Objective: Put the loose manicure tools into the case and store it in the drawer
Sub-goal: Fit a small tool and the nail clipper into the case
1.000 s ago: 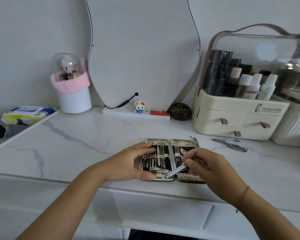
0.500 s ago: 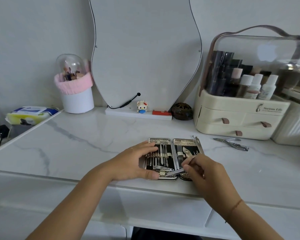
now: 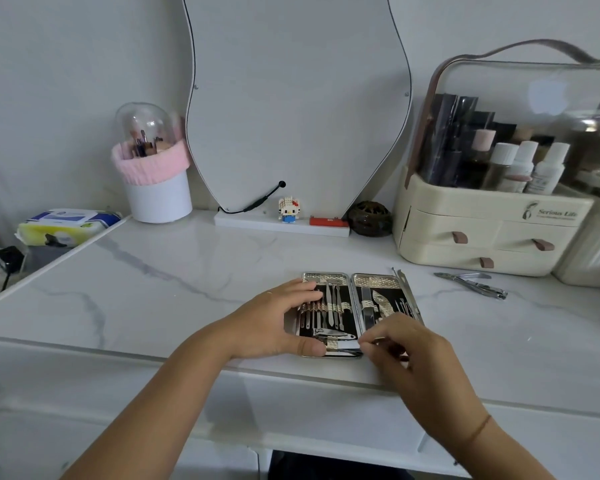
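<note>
Case (image 3: 378,280) lies open flat on the table (image 3: 153,289), centre, close to the front edge, both halves facing up so every slot is reachable. L hand (image 3: 274,320) lies over the left half: fingers (image 3: 302,289) straight & slightly apart across the far part, thumb (image 3: 312,348) along the near rim, holding nothing. It's prob. just pinning the case so it won't skid on the smooth top while a tool goes in. R hand (image 3: 406,355) sits over the near part of the right half, its fingers curled & drawn together on the right end of a clipper (image 3: 338,346). The clipper lies crosswise at the near end of the left half, seemingly under an elastic loop. Step in hand looks like sliding it home sideways; can't tell if it's fully seated. Other tools sit upright in a row under the loop band (image 3: 329,308). Still loose: nippers (image 3: 473,285) on the table toward the right edge, well apart from the case, just in front of the cream organiser (image 3: 465,216) at the back right corner, w/ its small drawers shut. So approx midway: nippers next, then close case, then drawer. Can't tell which drawer is meant.
</note>
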`<control>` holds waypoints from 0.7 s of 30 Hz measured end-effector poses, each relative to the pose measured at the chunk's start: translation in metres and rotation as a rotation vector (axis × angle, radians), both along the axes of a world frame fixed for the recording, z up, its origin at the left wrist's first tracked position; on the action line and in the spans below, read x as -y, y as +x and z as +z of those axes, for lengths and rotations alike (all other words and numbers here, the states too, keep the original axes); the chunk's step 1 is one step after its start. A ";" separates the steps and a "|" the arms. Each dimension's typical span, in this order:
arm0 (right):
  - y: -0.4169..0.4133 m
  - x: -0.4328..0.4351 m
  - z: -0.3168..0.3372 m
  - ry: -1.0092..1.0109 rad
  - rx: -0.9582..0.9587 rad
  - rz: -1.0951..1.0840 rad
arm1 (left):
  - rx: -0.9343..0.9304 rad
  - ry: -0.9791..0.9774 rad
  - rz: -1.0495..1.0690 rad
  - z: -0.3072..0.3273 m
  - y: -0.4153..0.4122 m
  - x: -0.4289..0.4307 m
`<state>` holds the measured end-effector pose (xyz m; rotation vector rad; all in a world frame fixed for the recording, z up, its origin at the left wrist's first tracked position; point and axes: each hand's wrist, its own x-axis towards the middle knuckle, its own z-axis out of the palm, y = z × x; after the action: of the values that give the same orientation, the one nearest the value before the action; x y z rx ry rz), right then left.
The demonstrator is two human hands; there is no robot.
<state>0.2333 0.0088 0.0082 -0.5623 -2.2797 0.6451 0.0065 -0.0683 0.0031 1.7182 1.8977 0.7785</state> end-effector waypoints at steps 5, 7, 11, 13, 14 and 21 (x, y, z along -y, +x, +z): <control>0.000 -0.025 0.022 -0.258 0.121 0.242 | 0.004 0.003 0.004 -0.001 0.000 -0.001; -0.002 -0.033 0.031 -0.304 0.179 0.342 | 0.002 0.002 -0.001 -0.001 0.000 -0.001; -0.003 -0.044 0.033 -0.454 0.178 0.400 | -0.002 -0.003 -0.002 0.000 0.000 -0.001; -0.003 -0.046 0.030 -0.461 0.127 0.383 | -0.015 -0.003 -0.008 0.000 0.000 -0.002; -0.003 -0.046 0.029 -0.437 0.100 0.367 | -0.018 -0.003 -0.010 0.000 0.000 -0.002; -0.012 -0.044 0.025 -0.484 0.053 0.421 | -0.016 0.006 -0.004 -0.001 0.000 -0.002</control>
<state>0.2209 0.0525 0.0332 -0.3142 -2.3112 1.4254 0.0061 -0.0660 0.0026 1.7367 1.9038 0.7722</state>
